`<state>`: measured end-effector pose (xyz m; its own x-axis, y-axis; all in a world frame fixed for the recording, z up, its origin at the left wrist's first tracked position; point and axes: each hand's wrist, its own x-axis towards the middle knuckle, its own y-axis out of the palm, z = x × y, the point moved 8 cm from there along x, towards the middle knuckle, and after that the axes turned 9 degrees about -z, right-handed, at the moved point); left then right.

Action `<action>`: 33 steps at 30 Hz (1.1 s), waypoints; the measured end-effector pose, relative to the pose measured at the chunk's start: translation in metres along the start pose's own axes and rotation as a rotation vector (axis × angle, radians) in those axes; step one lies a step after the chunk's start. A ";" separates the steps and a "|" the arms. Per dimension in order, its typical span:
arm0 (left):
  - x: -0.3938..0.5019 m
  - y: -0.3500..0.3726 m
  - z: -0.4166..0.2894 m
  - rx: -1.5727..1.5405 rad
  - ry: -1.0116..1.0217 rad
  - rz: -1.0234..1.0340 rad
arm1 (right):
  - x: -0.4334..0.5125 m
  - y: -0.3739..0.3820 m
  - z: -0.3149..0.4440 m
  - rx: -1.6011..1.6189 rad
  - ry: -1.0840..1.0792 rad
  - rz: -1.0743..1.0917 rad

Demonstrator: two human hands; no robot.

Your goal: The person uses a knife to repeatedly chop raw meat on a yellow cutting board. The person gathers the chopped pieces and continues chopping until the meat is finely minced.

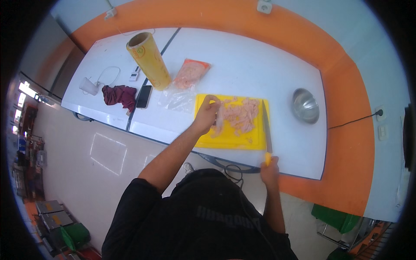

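Observation:
A yellow cutting board (234, 143) lies at the table's front edge, with a pile of pale pink sliced raw meat (242, 115) spread over its middle and right. My left hand (207, 114) is above the board's left part, its fingers pinching a strip of the pale meat (220, 118) that hangs down. In my right hand (270, 170) is the yellow handle (268, 158) of a long kitchen knife. The knife's blade (266, 126) points away from me along the board's right edge.
Behind the board are a clear plastic bag (177, 99), a packed bag of pink meat (191, 73) and a yellow wrap roll (149, 61). A smartphone (144, 97), maroon cloth (120, 96) and plastic cup (88, 86) lie left. A metal bowl (305, 105) rests at right.

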<state>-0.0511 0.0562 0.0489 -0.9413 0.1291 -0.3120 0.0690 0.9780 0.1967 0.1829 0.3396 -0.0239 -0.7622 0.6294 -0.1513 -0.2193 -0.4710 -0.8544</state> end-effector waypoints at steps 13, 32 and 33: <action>0.003 -0.069 0.067 0.925 0.452 -0.075 | -0.055 0.000 0.064 0.229 -0.204 0.455; -0.027 -0.044 0.053 1.191 0.588 -0.215 | -0.073 -0.006 0.084 0.082 -0.296 0.409; -0.018 -0.037 0.062 1.219 0.550 -0.181 | -0.073 -0.002 0.085 0.073 -0.292 0.422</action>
<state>-0.0165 0.0280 -0.0107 -0.9579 0.1829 0.2214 -0.0926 0.5330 -0.8410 0.1868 0.2423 0.0312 -0.9294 0.1814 -0.3215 0.1099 -0.6955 -0.7101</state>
